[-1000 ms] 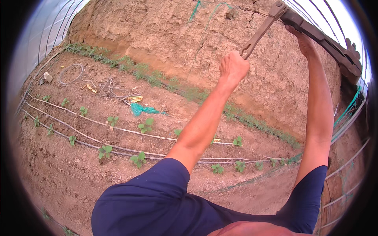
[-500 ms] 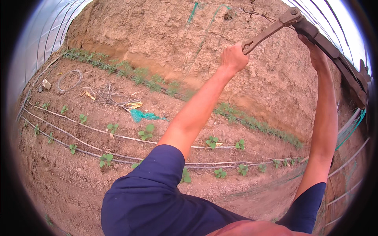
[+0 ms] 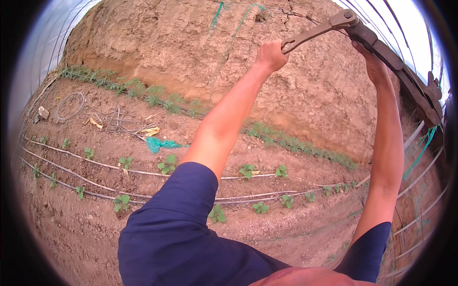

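A rusty brown metal tool (image 3: 386, 59) spans the upper right, made of a long flat lever (image 3: 310, 34) bolted at a pivot to a heavier jointed body, close to the greenhouse frame. My left hand (image 3: 271, 56) is closed round the slotted free end of the lever. My right hand (image 3: 369, 59) is raised under the body just below the pivot, fingers gripping it and partly hidden behind it. A dark twisted wire (image 3: 305, 16) runs behind the tool across the earth wall.
An earth wall (image 3: 167, 38) rises behind seedling rows (image 3: 121, 202) with drip lines (image 3: 86, 178). A wire coil (image 3: 70, 106) and teal plastic scrap (image 3: 160, 144) lie on the soil. Curved ribs and plastic film (image 3: 40, 52) frame both sides; green cords (image 3: 420, 157) hang at right.
The lever has swung from a steep slant to a flatter angle, its free end and my left hand moving up and left. The body shows lower at the right; both hands keep their hold.
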Demonstrator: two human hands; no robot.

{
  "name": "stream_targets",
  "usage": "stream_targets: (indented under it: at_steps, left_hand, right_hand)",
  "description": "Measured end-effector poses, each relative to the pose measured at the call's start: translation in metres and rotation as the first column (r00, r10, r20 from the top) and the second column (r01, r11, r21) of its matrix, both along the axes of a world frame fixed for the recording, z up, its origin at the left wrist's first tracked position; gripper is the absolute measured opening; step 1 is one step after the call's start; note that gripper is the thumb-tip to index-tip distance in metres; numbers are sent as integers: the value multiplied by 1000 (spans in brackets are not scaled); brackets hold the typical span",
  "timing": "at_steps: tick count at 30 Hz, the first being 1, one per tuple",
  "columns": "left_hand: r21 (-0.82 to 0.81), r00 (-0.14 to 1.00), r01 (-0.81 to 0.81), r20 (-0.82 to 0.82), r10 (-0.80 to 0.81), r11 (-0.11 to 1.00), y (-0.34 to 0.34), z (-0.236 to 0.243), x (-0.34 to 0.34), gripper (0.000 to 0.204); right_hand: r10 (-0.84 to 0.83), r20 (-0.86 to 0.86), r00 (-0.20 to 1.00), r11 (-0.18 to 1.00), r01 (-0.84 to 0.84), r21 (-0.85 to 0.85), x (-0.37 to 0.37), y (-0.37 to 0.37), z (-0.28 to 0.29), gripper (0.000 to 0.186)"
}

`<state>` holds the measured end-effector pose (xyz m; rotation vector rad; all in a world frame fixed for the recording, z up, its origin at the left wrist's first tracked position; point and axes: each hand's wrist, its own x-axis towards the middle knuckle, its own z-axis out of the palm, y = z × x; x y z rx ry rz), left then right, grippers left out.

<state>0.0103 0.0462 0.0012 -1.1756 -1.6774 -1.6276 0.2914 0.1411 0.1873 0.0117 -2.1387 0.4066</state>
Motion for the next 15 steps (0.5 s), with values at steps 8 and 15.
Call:
stream_targets:
  at_steps: [8,15]
  left_hand:
    - [-42,930,32,368,-14,999,-94,-41,104,26]
    - [-21,880,28,475,-15,999,-117,-52,175,35]
  right_hand:
    - [57,81,995,997,-52,-58,-14,-13,-12,70]
    - [149,72,986,988,-150,20,-15,-12,-3,76]
